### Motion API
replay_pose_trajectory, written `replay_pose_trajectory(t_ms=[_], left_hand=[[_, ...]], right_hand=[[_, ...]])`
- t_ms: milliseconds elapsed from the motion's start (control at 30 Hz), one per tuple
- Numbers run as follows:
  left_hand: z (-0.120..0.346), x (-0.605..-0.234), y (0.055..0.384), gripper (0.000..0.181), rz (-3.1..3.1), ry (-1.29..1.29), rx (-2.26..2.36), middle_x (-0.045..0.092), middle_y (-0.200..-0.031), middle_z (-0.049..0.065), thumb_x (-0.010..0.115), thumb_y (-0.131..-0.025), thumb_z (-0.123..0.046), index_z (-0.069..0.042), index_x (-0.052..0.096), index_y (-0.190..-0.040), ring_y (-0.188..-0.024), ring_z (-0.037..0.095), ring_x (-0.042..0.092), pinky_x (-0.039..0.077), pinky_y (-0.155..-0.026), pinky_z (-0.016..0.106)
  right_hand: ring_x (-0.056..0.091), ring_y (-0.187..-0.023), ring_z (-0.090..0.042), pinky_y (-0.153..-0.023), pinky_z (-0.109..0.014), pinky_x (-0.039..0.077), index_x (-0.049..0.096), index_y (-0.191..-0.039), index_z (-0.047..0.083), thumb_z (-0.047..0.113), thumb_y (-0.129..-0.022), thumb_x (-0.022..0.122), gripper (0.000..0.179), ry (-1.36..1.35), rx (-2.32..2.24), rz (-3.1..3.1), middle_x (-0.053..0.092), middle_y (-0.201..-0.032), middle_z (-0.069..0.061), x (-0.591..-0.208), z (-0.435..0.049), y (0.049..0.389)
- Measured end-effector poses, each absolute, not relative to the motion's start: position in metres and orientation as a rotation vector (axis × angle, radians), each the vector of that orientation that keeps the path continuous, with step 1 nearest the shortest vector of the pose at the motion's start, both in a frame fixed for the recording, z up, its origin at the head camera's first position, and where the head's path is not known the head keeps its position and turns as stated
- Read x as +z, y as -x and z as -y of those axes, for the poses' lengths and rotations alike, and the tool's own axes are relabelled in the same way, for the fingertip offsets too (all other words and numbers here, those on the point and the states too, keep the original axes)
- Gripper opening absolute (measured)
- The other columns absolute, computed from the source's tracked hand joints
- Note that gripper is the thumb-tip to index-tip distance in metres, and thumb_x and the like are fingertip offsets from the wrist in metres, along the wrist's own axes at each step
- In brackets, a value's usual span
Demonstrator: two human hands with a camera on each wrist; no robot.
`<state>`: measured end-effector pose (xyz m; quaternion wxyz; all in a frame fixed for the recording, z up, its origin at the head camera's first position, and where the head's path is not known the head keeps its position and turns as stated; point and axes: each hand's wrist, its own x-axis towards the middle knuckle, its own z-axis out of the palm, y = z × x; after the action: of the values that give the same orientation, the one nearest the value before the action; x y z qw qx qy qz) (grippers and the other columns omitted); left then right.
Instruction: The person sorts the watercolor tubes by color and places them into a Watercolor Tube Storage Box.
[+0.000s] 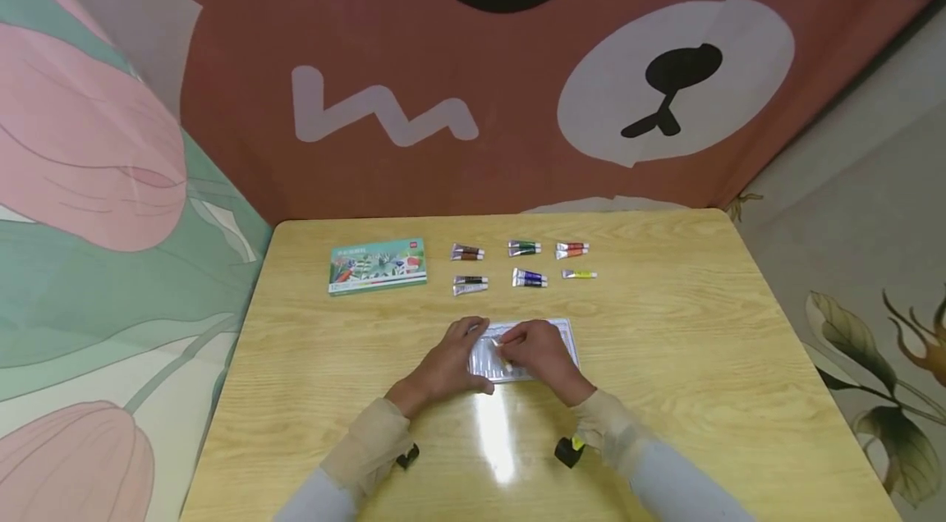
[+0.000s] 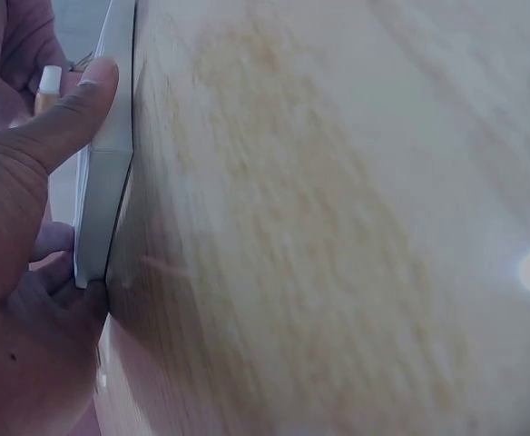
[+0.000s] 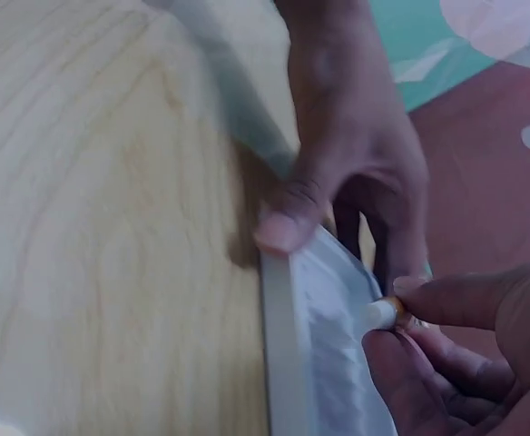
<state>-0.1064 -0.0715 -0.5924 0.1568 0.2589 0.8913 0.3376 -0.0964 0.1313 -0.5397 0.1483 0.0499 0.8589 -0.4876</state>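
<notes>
A white plastic tray [image 1: 484,359] with narrow slots lies on the table in front of the person. My left hand [image 1: 443,366] grips its left end, thumb [image 2: 88,104] on the near edge and fingers around the far side. Over the tray, my right hand [image 1: 543,354] pinches a small paint tube [image 3: 395,309] between thumb and fingertips. The tube has a white cap and an orange-ochre band; the hand hides most of its body. In the left wrist view the capped end of the tube [image 2: 49,84] shows beyond the left thumb.
Behind the tray lie paint tubes in groups: brown [image 1: 467,252], green [image 1: 525,248], red and orange [image 1: 572,250], black and white [image 1: 470,286], blue [image 1: 530,278], and a single yellow tube [image 1: 579,274]. A green illustrated paint box [image 1: 378,266] lies at the back left of the wooden table [image 1: 665,317].
</notes>
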Motion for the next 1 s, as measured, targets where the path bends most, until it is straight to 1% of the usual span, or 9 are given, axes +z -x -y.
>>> replay_pose_trajectory(t_ms=[133, 233, 333, 500, 633, 867, 1000], left_hand=[[0.072, -0.591, 0.106, 0.115, -2.554, -0.75, 0.953, 0.036, -0.161, 0.005, 0.091, -0.072, -0.044, -0.007, 0.029, -0.162, -0.151, 0.024, 0.031, 0.047, -0.111, 0.042], [0.071, -0.59, 0.107, 0.114, -2.564, -0.763, 0.94, 0.037, -0.16, 0.004, 0.091, -0.073, -0.044, -0.007, 0.03, -0.162, -0.15, 0.024, 0.032, 0.048, -0.11, 0.041], [0.07, -0.59, 0.108, 0.112, -2.569, -0.776, 0.943, 0.037, -0.16, 0.004, 0.091, -0.073, -0.043, -0.007, 0.031, -0.161, -0.15, 0.024, 0.032, 0.049, -0.109, 0.041], [0.068, -0.588, 0.109, 0.11, -2.581, -0.801, 0.958, 0.039, -0.158, 0.007, 0.092, -0.073, -0.039, -0.005, 0.033, -0.16, -0.149, 0.026, 0.034, 0.048, -0.11, 0.041], [0.067, -0.588, 0.109, 0.11, -2.596, -0.804, 0.958, 0.041, -0.157, 0.007, 0.093, -0.072, -0.038, -0.005, 0.035, -0.159, -0.148, 0.026, 0.035, 0.048, -0.11, 0.041], [0.068, -0.587, 0.109, 0.106, -2.622, -0.838, 0.94, 0.043, -0.155, 0.01, 0.092, -0.073, -0.032, -0.001, 0.037, -0.158, -0.146, 0.028, 0.038, 0.048, -0.111, 0.04], [0.069, -0.587, 0.108, 0.106, -2.607, -0.825, 0.932, 0.041, -0.156, 0.01, 0.092, -0.074, -0.036, -0.002, 0.037, -0.158, -0.147, 0.028, 0.037, 0.049, -0.108, 0.041]], right_hand=[[0.064, -0.064, -0.008, -0.06, -0.023, 0.051, 0.081, -0.086, 0.006, 0.011, -0.079, 0.081, 0.009, -0.141, -1.387, -2.492, 0.076, -0.076, -0.002, -0.548, -0.116, 0.095], [0.064, -0.062, -0.009, -0.058, -0.024, 0.051, 0.081, -0.084, 0.005, 0.01, -0.077, 0.079, 0.009, -0.138, -1.378, -2.521, 0.075, -0.073, -0.003, -0.552, -0.107, 0.095], [0.066, -0.069, -0.013, -0.064, -0.027, 0.053, 0.081, -0.082, 0.007, 0.011, -0.075, 0.078, 0.009, -0.137, -1.32, -2.606, 0.076, -0.075, -0.002, -0.555, -0.099, 0.096], [0.072, -0.084, -0.023, -0.074, -0.036, 0.057, 0.08, -0.079, 0.011, 0.015, -0.075, 0.078, 0.006, -0.133, -1.175, -2.761, 0.077, -0.081, 0.0, -0.557, -0.09, 0.096], [0.072, -0.083, -0.026, -0.074, -0.041, 0.058, 0.077, -0.081, 0.01, 0.015, -0.077, 0.079, 0.006, -0.125, -1.134, -2.82, 0.076, -0.081, -0.001, -0.556, -0.087, 0.094], [0.07, -0.075, -0.024, -0.069, -0.041, 0.057, 0.074, -0.077, 0.01, 0.013, -0.081, 0.079, 0.006, 0.064, -1.025, -2.936, 0.074, -0.076, -0.001, -0.561, -0.083, 0.092], [0.069, -0.075, -0.025, -0.069, -0.042, 0.056, 0.072, -0.075, 0.011, 0.011, -0.079, 0.081, 0.009, 0.112, -1.015, -2.949, 0.072, -0.075, -0.001, -0.563, -0.082, 0.09]])
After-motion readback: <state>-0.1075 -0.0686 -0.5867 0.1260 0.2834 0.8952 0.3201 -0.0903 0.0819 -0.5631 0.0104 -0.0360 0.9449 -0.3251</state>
